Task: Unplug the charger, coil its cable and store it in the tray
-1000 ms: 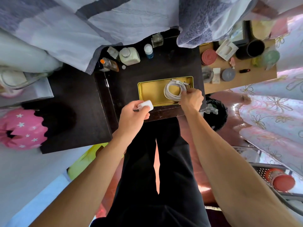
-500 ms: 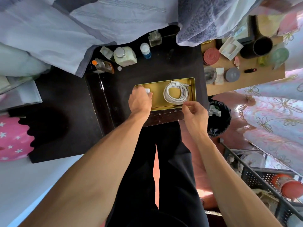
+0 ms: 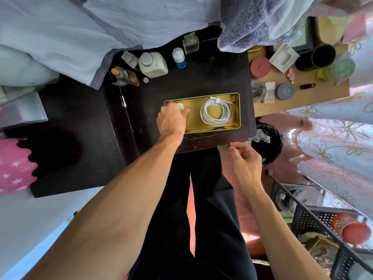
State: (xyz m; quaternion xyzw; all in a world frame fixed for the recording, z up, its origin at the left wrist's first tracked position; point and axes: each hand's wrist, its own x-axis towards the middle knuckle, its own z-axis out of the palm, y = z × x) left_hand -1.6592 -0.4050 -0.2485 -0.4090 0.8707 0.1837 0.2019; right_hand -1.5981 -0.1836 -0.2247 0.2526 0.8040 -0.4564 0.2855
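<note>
Since half a second ago the right hand [image 3: 245, 160] has pulled back from the gold tray [image 3: 236, 112] and now hangs off the near edge of the dark table [image 3: 201, 77], lower right of centre in the frame, fingers loosely curled and grasping nothing. Over the same interval the left hand [image 3: 171, 120] has stayed at the tray's left end, where its fingertips press on the white charger block [image 3: 180, 106]; only a small corner of the block shows past the knuckles, so whether the fingers still pinch it or merely rest on it, I cannot tell.

The white cable [image 3: 216, 113] lies coiled in a neat ring on the right half of the tray, its connector end pointing toward the upper right corner of the tray. The tray itself sits flat on the table, just above the middle of the frame.

Along the table's far edge stand several bottles: a pale squat bottle [image 3: 154, 64], a small blue-based bottle [image 3: 179, 57] and an orange-capped amber bottle [image 3: 124, 76]. Pale bedding [image 3: 80, 33] drapes over the upper left of the frame. A lighter wooden shelf [image 3: 302, 93] with round tins and a black cup fills the upper right.
</note>
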